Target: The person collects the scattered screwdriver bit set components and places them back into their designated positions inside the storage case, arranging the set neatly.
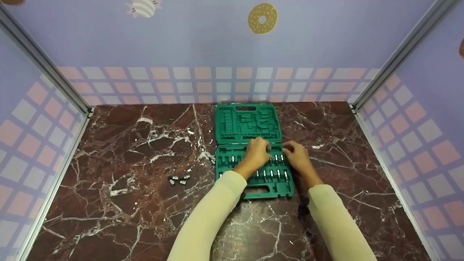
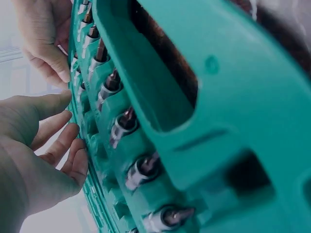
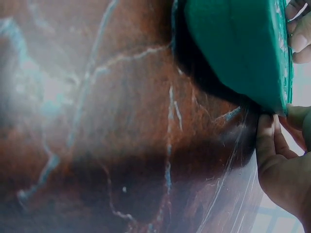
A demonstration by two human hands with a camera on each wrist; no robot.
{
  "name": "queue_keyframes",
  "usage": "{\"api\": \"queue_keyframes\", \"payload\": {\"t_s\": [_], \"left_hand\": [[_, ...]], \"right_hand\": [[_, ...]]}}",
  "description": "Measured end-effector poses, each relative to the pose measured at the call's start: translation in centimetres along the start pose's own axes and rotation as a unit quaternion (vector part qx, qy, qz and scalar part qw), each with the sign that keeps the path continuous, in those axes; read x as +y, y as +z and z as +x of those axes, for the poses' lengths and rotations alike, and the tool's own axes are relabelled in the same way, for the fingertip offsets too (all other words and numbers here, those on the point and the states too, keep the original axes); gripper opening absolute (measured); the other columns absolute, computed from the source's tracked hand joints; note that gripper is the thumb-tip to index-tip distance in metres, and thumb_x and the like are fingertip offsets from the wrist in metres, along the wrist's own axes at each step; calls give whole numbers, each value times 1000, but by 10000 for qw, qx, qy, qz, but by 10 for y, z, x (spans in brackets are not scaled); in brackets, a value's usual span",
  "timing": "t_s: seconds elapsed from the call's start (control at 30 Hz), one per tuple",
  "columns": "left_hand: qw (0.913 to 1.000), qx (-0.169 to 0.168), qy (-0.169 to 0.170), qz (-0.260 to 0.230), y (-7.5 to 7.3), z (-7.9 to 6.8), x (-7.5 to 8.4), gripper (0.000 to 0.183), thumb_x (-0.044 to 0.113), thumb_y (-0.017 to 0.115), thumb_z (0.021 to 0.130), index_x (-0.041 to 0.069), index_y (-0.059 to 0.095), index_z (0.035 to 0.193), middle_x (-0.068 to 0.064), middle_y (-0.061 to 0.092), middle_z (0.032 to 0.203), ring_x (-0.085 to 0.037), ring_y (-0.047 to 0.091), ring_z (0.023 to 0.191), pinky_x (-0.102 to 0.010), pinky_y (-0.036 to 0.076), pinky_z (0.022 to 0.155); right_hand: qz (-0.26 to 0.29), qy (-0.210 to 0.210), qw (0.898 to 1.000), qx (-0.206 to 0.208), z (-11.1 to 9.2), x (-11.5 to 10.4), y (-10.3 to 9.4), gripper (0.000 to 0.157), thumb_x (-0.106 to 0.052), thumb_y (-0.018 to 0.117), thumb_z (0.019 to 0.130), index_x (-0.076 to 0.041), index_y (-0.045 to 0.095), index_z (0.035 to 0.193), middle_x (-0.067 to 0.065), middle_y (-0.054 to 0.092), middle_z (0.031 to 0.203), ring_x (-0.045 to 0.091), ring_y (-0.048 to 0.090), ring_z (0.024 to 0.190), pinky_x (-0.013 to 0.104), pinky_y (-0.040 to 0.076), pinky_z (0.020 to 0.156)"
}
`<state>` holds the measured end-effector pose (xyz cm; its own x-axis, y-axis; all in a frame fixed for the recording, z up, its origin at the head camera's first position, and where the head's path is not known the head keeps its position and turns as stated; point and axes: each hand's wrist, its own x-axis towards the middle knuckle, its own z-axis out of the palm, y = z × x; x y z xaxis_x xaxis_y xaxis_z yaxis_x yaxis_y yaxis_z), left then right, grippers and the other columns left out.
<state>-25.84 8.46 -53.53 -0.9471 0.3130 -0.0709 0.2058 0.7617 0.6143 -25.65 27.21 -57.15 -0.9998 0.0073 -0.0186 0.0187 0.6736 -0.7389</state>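
Note:
A green plastic case (image 1: 237, 196) lies unfolded on the marbled tabletop, rows of silver bit sockets (image 1: 271, 175) in its near half. Over the upper row of slots is my left hand (image 1: 256, 154), fingers bent and fingertips close to the case. The left wrist view shows the left hand (image 2: 41, 153) with thumb and fingers apart and nothing visible between them. My right hand (image 1: 298, 156) is at the case's right edge near the hinge. In the right wrist view, the right hand (image 3: 286, 170) grips that edge, thumb above and fingers at the side.
Several loose bit sockets (image 1: 179, 180) lie on the tabletop left of the case. The raised moulded lid half (image 1: 246, 121) extends toward the patterned back wall (image 1: 232, 43). Side walls (image 1: 417, 119) enclose the table left and right.

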Motion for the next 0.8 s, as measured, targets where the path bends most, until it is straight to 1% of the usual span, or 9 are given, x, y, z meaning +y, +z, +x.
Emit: {"api": "queue_keyframes", "payload": {"t_s": [0.13,0.27,0.33,0.37,0.4,0.47,0.57,0.63,0.8], "left_hand": [[9997,-91,84,-219,-7,-2,-4,23,18,77,94,8,75,115,-7,65,116,-27,57,117,-40,54,95],[9990,-93,214,-392,-16,-6,-10,26,18,77,94,7,74,118,-9,64,114,-26,59,111,-39,55,89],[9985,-67,275,-476,-20,-9,-14,28,18,78,94,6,74,119,-10,64,115,-26,61,110,-39,55,88],[9981,-54,290,-540,-22,-10,-16,29,18,78,94,6,74,120,-10,65,117,-26,61,112,-40,55,89],[9978,-49,293,-600,-24,-12,-18,30,18,78,94,6,73,121,-11,65,119,-27,60,118,-40,55,90],[9969,-45,324,-712,-28,-15,-22,32,19,78,94,6,72,122,-11,65,121,-28,60,121,-41,55,92],[9959,-23,302,-847,-33,-20,-26,32,20,77,94,6,72,123,-10,64,121,-26,60,118,-40,55,92],[9955,-5,324,-886,-37,-24,-29,32,20,77,94,6,72,123,-9,64,119,-24,60,110,-40,55,91],[9940,44,394,-1020,-47,-32,-34,33,20,77,94,5,71,123,-9,63,120,-29,60,117,-43,54,97]], "right_hand": [[15,47,10000,-25,-1,-1,-1,24,-10,62,102,2,69,122,24,71,117,39,67,107,53,54,93],[27,97,9999,-58,-1,-1,-1,24,-11,62,103,1,69,123,24,70,118,39,66,108,53,53,94],[17,93,9999,-65,-2,-1,-1,24,-11,62,103,0,69,123,23,70,118,38,66,108,53,53,94],[17,89,9999,-69,-2,-1,-1,24,-11,62,103,0,69,123,23,70,117,38,66,108,53,53,94],[16,81,9999,-66,-2,0,-1,24,-11,61,103,0,69,123,23,70,117,38,66,108,53,53,94],[10,59,10000,-58,-2,0,-1,24,-12,61,103,0,69,123,22,70,117,38,66,107,53,53,93],[56,60,9999,-78,-2,0,-1,24,-12,61,104,-1,69,123,22,71,118,37,66,106,53,53,92],[70,57,9999,-81,-2,1,0,24,-12,61,104,-1,69,123,22,71,118,37,67,106,52,54,92],[103,52,9999,-69,-2,0,1,23,-11,61,104,-1,69,123,22,71,117,36,67,106,52,54,92]]}}
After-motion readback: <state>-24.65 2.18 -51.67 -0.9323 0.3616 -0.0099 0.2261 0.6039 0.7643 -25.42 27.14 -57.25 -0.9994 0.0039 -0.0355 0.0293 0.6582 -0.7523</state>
